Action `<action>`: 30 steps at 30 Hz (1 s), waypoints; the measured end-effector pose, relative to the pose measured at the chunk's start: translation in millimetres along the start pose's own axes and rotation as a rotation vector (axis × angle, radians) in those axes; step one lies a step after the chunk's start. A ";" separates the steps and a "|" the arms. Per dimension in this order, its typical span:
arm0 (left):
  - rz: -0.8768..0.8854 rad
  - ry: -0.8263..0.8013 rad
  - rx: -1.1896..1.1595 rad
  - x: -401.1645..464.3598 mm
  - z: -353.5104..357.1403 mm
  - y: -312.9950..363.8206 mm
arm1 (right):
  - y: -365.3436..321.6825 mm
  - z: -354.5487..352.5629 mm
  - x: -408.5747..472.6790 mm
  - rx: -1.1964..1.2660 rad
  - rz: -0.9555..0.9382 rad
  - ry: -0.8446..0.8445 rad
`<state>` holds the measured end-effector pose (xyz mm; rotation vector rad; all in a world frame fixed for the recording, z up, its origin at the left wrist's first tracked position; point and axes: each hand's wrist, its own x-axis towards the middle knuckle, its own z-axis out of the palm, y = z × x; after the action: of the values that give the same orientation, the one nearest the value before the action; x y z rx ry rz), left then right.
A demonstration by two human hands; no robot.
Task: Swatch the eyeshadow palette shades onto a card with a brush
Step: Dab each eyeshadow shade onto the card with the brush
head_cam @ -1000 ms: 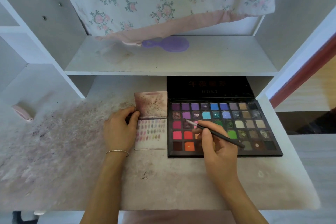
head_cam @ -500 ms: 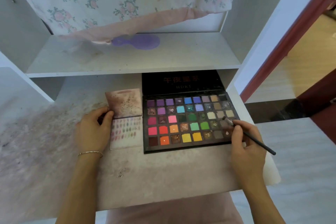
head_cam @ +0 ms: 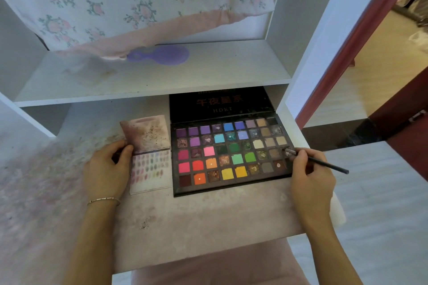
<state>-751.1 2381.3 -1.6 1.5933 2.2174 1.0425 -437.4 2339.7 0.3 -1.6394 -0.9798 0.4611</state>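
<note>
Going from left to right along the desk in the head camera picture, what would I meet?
Left hand → swatch card → eyeshadow palette → right hand, holding the brush with its tip at the palette's right edge.

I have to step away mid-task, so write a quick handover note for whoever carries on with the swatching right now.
Left hand: steadies the small white swatch card at its left edge.
Right hand: pinches the thin black brush, tip in a pan at the right edge of the open black multicolour eyeshadow palette.
Card lies directly left of the palette on the stained white desk.
Done: several rows of swatches on the card.
Left: carry this shade to the card, then continue with remaining pans.
</note>
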 end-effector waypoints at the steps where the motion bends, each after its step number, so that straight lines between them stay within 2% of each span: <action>1: -0.001 -0.001 -0.001 -0.1 0.0 0.2 | -0.3 0.1 0.3 -0.002 0.001 -0.009; 25: -0.001 0.000 0.010 -1.7 -0.3 2.5 | -3.2 -1.2 -0.3 -0.017 -0.018 -0.011; 30: -0.015 -0.003 0.002 0.5 -0.5 0.9 | -14.9 5.3 -5.7 0.047 -0.056 -0.091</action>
<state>-750.9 2381.6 -0.5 1.5756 2.2253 1.0335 -450.0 2338.9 11.5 -1.5561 -1.0722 0.5211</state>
